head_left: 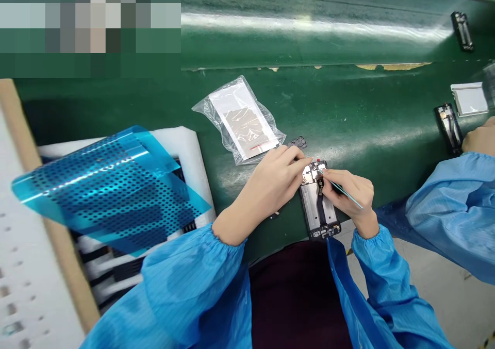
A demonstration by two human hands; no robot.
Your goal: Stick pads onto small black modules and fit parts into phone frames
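Opened phone frame (320, 211) lies flat on the green surface (348, 112), near its front edge. Left hand (276, 181) pinches the frame's top corner. Right hand (345, 190) grips a slim teal tool (356, 202), tip on the upper circuit board. Clear plastic bag (242, 119) lies just beyond the hands; blue perforated film (112, 189) overlies a foam tray (189, 148) at left

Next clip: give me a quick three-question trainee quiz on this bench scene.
1. Which does the right hand hold? A red screwdriver; B thin teal pointed tool; C tape roll.
2. True or false: the left hand touches the top end of the open black phone frame.
3. Fill in: the clear plastic bag of silvery sheets lies on the ____ conveyor belt.
Key: 1 B; 2 true; 3 green.
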